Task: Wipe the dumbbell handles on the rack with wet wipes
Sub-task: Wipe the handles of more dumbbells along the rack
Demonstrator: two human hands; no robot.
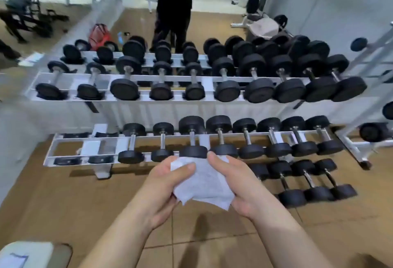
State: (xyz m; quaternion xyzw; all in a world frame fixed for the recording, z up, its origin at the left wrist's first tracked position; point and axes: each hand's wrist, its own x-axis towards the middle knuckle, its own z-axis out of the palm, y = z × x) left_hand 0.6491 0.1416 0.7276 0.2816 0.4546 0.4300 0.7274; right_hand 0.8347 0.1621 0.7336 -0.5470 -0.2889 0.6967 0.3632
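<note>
A white wet wipe (204, 184) is stretched between both hands, just in front of the lower shelf of the white dumbbell rack (63, 139). My left hand (163, 187) pinches its left edge with the thumb on top. My right hand (234, 180) grips its right edge. Black dumbbells with metal handles fill the lower shelf (192, 138) and the upper shelf (223, 80). The near head of one lower dumbbell sits directly beyond the wipe.
A mirror behind the rack reflects a person in black (173, 6) holding a wipe. More dumbbells (308, 180) lie on the brown floor to the right. A second white rack (361, 131) stands at far right. A white seat corner (27, 253) shows at bottom left.
</note>
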